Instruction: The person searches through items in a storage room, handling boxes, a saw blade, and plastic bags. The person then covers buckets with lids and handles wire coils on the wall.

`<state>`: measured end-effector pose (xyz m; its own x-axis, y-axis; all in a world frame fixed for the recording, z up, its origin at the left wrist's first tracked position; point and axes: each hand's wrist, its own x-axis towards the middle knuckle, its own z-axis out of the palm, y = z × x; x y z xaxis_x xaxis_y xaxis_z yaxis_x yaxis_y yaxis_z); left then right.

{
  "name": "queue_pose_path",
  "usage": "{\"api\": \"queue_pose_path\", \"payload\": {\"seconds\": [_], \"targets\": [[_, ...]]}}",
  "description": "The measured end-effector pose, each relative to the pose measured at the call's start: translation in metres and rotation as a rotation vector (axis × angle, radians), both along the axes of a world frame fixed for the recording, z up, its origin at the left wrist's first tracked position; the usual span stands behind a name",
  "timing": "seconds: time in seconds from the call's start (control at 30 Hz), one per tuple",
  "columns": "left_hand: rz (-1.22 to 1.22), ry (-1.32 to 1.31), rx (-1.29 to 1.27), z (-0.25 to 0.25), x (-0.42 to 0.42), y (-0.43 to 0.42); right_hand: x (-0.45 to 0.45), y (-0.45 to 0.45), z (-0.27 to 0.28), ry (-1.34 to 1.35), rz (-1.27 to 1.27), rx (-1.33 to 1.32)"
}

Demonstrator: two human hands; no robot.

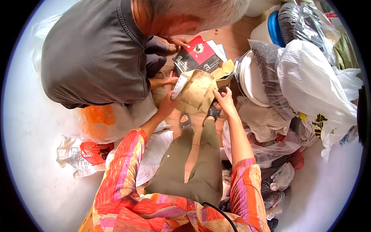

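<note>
Stretched between my hands is a worn, stained piece of brown paper (pixel 199 87), perhaps an envelope or bag. My left hand (pixel 169 103) is closed on its left side, beside a white printed strip (pixel 181 86). At the right edge, my right hand (pixel 226 99) pinches the paper between thumb and fingers. Just beyond lie a black box with white lettering (pixel 205 63) and a red card (pixel 199 49) with a round emblem. Another person's hand (pixel 179 41) touches the red card; that person's other hand (pixel 169 80) is close to the white strip.
The other person (pixel 96 54) crouches at the left. White buckets (pixel 253 79), one with a blue lid (pixel 275 29), and plastic bags (pixel 309 77) crowd the right. More bags (pixel 104 120) lie at the left. My sandalled feet (pixel 212 112) rest on the plank floor.
</note>
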<state>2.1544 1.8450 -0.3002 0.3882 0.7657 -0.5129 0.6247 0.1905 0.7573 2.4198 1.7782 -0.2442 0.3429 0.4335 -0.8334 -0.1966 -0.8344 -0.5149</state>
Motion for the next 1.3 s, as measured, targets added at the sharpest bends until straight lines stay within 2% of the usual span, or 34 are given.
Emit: {"api": "queue_pose_path", "payload": {"seconds": [0.07, 0.1, 0.13, 0.23, 0.3, 0.33, 0.4, 0.5, 0.57, 0.6, 0.67, 0.7, 0.73, 0.77, 0.8, 0.83, 0.9, 1.0, 1.07, 1.13, 1.2, 1.27, 1.3], "targets": [[0.013, 0.016, -0.028, 0.002, -0.003, -0.013, -0.01, 0.005, -0.014, 0.19, -0.033, 0.013], [-0.006, 0.06, -0.039, 0.01, 0.0, -0.018, -0.019, 0.0, -0.041, -0.082, 0.115, 0.071], [-0.027, 0.103, -0.048, 0.011, 0.001, -0.02, -0.031, -0.015, -0.09, -0.039, 0.054, 0.236], [0.003, 0.087, -0.069, 0.005, 0.002, -0.021, -0.046, -0.011, -0.074, -0.015, -0.094, 0.219], [0.007, 0.165, -0.092, -0.003, 0.003, -0.01, -0.052, -0.012, -0.086, -0.292, -0.078, 0.02], [0.015, 0.241, -0.111, -0.001, 0.01, 0.0, -0.049, -0.008, -0.075, -0.29, -0.081, 0.016], [0.184, 0.082, 0.004, 0.005, 0.028, 0.025, -0.041, -0.004, -0.056, -0.332, -0.056, 0.085], [0.299, 0.097, 0.065, -0.059, 0.025, 0.067, -0.023, -0.018, -0.078, -0.183, -0.029, 0.066], [0.051, 0.32, 0.227, -0.097, 0.027, 0.092, -0.02, -0.033, -0.099, -0.093, 0.019, 0.101], [0.048, 0.325, 0.22, -0.098, 0.037, 0.096, -0.018, -0.04, -0.096, -0.088, 0.018, 0.094], [-0.071, 0.793, 0.687, -0.083, 0.07, 0.099, -0.011, -0.054, -0.09, 0.049, -0.036, 0.177], [-0.139, 0.693, 0.749, -0.067, 0.089, 0.105, -0.008, -0.062, -0.086, 0.034, -0.007, 0.161], [-0.205, 0.59, 0.813, -0.06, 0.105, 0.111, -0.005, -0.065, -0.071, 0.113, -0.101, 0.164], [-0.303, 0.337, 0.73, -0.078, 0.116, 0.118, -0.003, -0.07, -0.06, 0.191, -0.194, 0.169], [-0.194, 0.127, 0.391, -0.101, 0.132, 0.12, -0.003, -0.084, -0.065, 0.214, -0.182, 0.144], [-0.346, 0.184, 0.34, -0.088, 0.159, 0.12, 0.0, -0.094, -0.063, 0.25, -0.186, 0.112], [-0.46, 0.237, 0.153, -0.117, 0.196, 0.118, 0.006, -0.112, -0.055, 0.296, -0.261, 0.082], [-0.364, 0.342, 0.185, -0.175, 0.235, 0.098, 0.016, -0.143, -0.062, 0.313, -0.382, 0.001], [-0.366, 0.325, 0.168, -0.19, 0.25, 0.082, 0.028, -0.159, -0.064, 0.279, -0.396, -0.015], [-0.306, 0.493, 0.254, -0.195, 0.262, 0.068, 0.035, -0.169, -0.066, 0.249, -0.406, -0.028], [-0.217, 0.452, 0.307, -0.204, 0.266, 0.063, 0.04, -0.174, -0.069, 0.226, -0.467, -0.049], [-0.025, 0.353, 0.197, -0.202, 0.264, 0.067, 0.043, -0.178, -0.065, 0.22, -0.461, -0.032], [-0.049, 0.375, 0.251, -0.206, 0.262, 0.068, 0.041, -0.177, -0.066, 0.216, -0.468, -0.039]]}}
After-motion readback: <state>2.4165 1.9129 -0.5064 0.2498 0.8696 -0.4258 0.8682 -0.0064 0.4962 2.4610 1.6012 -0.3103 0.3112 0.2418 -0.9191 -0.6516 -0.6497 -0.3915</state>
